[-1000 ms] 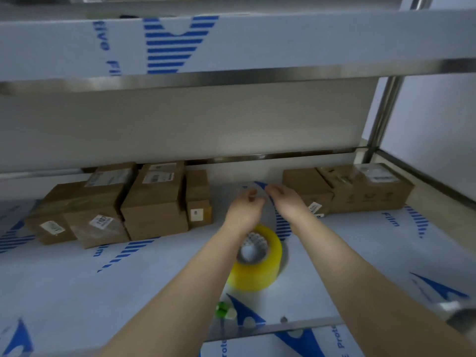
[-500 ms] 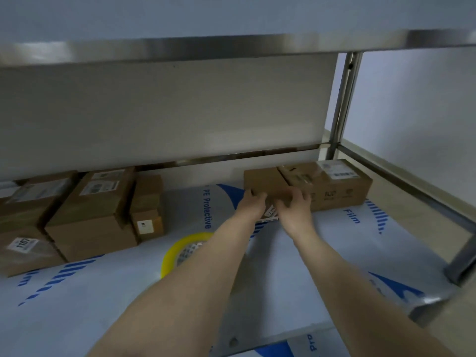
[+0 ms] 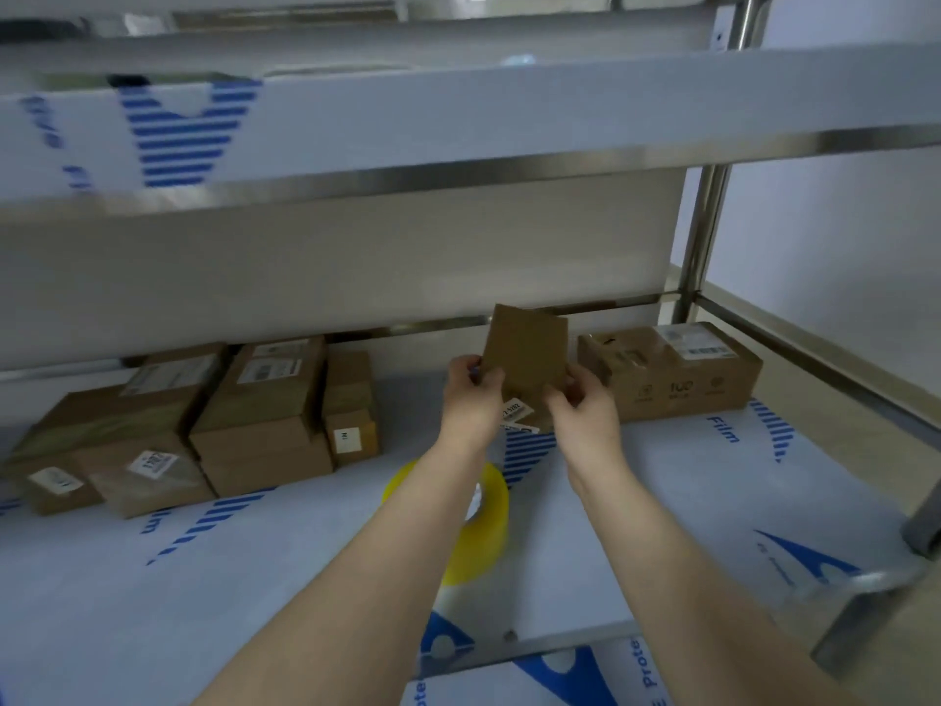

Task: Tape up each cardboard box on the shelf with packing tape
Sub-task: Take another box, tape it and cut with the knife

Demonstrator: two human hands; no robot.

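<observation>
White blue-printed film covers the steel shelf (image 3: 254,578). Left hand (image 3: 471,400) and right hand (image 3: 585,407) grip a small cardboard box (image 3: 527,354) by its sides, raised above the shelf, its labels blurred. The left forearm half hides the glossy yellow tape roll (image 3: 483,522).

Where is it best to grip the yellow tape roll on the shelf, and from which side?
Probably from above, on its right side: the tape roll lies flat, hole facing up, and the left forearm covers its left part. Fingers into the hole, thumb on the outer wall, after the right hand releases the small box.
</observation>
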